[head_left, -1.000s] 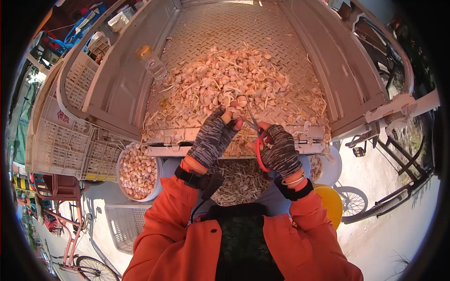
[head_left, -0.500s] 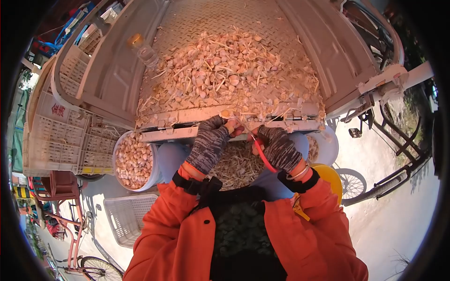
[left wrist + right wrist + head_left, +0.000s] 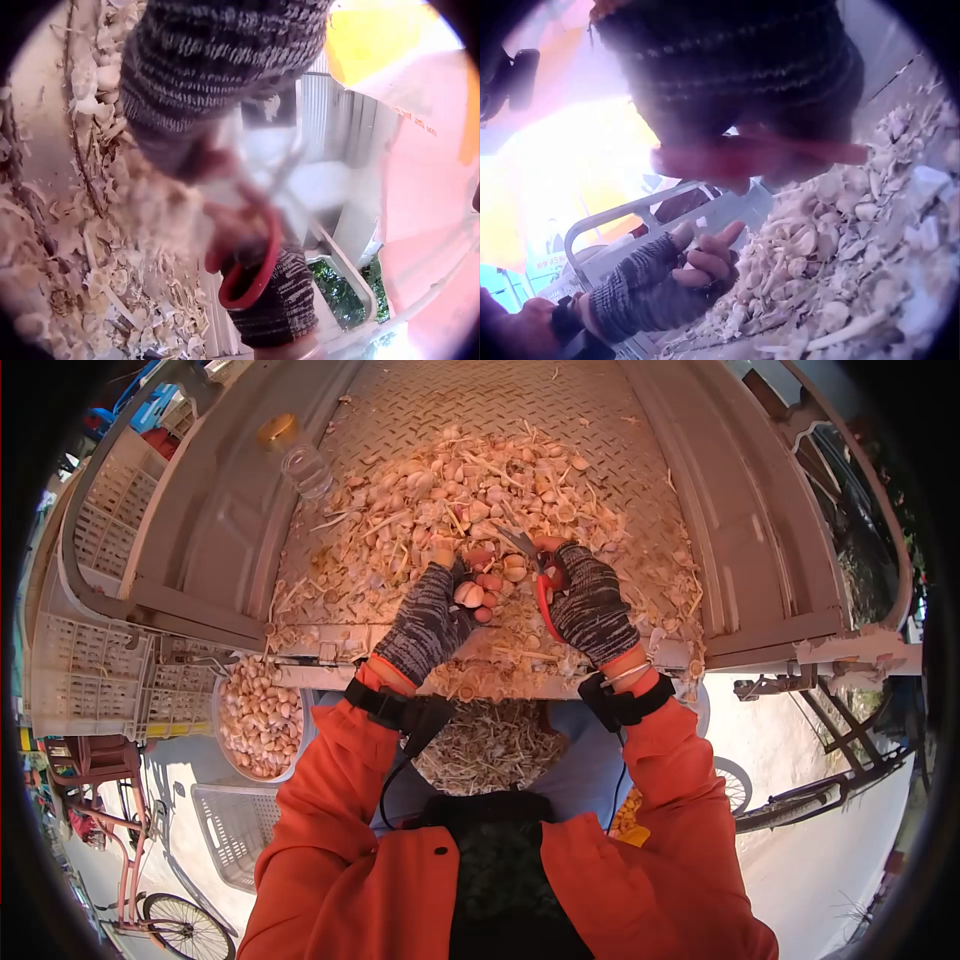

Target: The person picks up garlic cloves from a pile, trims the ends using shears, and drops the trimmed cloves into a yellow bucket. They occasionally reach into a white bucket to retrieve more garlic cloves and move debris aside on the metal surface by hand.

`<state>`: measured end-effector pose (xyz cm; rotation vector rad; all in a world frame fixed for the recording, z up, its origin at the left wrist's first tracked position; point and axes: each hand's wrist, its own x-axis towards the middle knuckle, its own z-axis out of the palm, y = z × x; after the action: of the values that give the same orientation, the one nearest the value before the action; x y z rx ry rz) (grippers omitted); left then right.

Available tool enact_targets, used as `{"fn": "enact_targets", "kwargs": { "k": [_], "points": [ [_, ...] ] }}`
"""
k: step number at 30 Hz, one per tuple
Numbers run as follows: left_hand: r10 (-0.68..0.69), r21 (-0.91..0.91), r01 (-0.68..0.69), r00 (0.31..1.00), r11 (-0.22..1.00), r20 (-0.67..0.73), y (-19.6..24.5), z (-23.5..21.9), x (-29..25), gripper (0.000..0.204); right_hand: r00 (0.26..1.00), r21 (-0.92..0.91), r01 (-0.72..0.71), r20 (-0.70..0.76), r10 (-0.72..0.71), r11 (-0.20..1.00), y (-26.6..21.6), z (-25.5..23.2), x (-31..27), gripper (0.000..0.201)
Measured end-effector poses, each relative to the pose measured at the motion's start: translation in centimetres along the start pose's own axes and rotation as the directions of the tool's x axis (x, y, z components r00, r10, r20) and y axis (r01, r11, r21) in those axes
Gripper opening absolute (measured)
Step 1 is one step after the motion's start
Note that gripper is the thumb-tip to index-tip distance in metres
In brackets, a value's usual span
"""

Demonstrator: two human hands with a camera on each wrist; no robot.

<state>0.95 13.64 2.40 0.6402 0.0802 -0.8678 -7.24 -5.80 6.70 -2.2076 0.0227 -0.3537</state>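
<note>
My left hand [image 3: 425, 615], in a grey knitted fingerless glove, is at the near edge of the garlic pile [image 3: 440, 490]. Its fingers curl around a pale garlic bulb [image 3: 468, 595]. Red-handled scissors [image 3: 543, 605] are gripped in my gloved right hand [image 3: 592, 605], blades pointing up-left over the pile. More garlic [image 3: 515, 567] lies between the hands. In the right wrist view, the left hand [image 3: 667, 281] has curled fingers and a raised thumb. The left wrist view shows the red scissor handle [image 3: 266, 274] at the right hand [image 3: 281, 300], partly blurred.
Metal side walls [image 3: 225, 530] flank the ridged truck bed [image 3: 400, 395]. A clear jar [image 3: 305, 470] stands by the left wall. Below left are a bucket of garlic [image 3: 260, 715] and a plastic crate [image 3: 235, 830]; dry stalks [image 3: 490, 745] lie below the bed's edge.
Both hands have moved forward from the bed's edge to the pile. The scissor blades, near the garlic in the left fingers half a second ago, now stand apart from the bulb in that hand.
</note>
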Motion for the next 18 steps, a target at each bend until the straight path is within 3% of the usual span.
{"fn": "enact_targets", "kwargs": {
  "k": [1, 3, 5, 7, 8, 9, 11, 13, 14, 15, 16, 17, 18],
  "points": [
    [0.004, -0.007, -0.004, 1.0, 1.0, -0.01, -0.2, 0.5, -0.3, 0.049, 1.0, 0.003, 0.0, 0.012, 0.0, 1.0, 1.5, 0.9, 1.4, 0.039],
    [-0.031, -0.096, 0.012, 0.981, 0.995, -0.193, -0.4, 0.6, -0.9, 0.052, 0.932, -0.304, 0.356, 0.177, -0.315, 0.884, 5.0, 3.7, 3.6, 0.036],
    [-0.016, -0.11, -0.007, 0.979, 0.994, -0.202, -1.1, -2.5, -0.2, 0.053, 0.91, -0.296, 0.408, 0.207, -0.359, 0.864, 4.5, 4.3, 4.3, 0.032],
    [0.115, -0.018, -0.121, 0.975, 0.993, -0.19, -1.2, -3.5, -0.4, 0.055, 0.928, -0.433, 0.256, 0.361, -0.094, 0.865, 2.8, 3.8, 4.9, 0.029],
    [0.105, -0.009, -0.108, 0.983, 0.994, -0.15, -1.1, -3.9, -0.8, 0.043, 0.929, -0.461, 0.197, 0.369, -0.015, 0.865, 2.5, 3.9, 5.2, 0.031],
    [0.112, -0.012, -0.115, 0.983, 0.993, -0.142, -1.2, -3.3, -1.4, 0.043, 0.929, -0.467, 0.204, 0.369, -0.02, 0.86, 2.5, 3.9, 5.5, 0.031],
    [0.281, 0.363, -0.199, 0.941, 0.91, -0.19, -1.8, -1.9, -2.3, 0.028, 0.931, -0.392, 0.099, 0.362, 0.054, 0.915, 3.0, 3.6, 5.7, 0.036],
    [0.293, 0.443, -0.191, 0.941, 0.876, -0.172, -2.6, -1.8, -1.0, 0.024, 0.924, -0.404, 0.041, 0.364, 0.12, 0.914, 3.5, 3.1, 5.8, 0.037],
    [0.446, 0.697, -0.274, 0.892, 0.663, -0.074, -3.3, -1.8, -0.2, 0.022, 0.935, -0.299, -0.008, 0.336, 0.113, 0.954, 4.2, 3.0, 5.6, 0.036],
    [0.556, 0.874, -0.316, 0.829, 0.37, 0.065, -3.5, -1.0, 0.2, 0.021, 0.946, -0.184, -0.054, 0.306, 0.109, 0.981, 4.1, 2.6, 5.5, 0.035],
    [0.534, 0.801, -0.28, 0.844, 0.529, -0.057, -3.6, -0.4, 0.4, 0.02, 0.946, -0.082, -0.011, 0.323, 0.037, 0.997, 4.2, 1.6, 5.2, 0.032],
    [0.534, 0.796, -0.281, 0.843, 0.536, -0.062, -3.7, -0.3, 0.2, 0.02, 0.944, -0.088, -0.011, 0.329, 0.039, 0.996, 4.4, 1.3, 5.0, 0.032],
    [0.461, 0.794, -0.179, 0.876, 0.58, -0.14, -3.6, -0.4, 0.2, 0.02, 0.918, -0.202, -0.003, 0.388, 0.083, 0.979, 4.0, 0.9, 4.8, 0.032]
  ]
}}
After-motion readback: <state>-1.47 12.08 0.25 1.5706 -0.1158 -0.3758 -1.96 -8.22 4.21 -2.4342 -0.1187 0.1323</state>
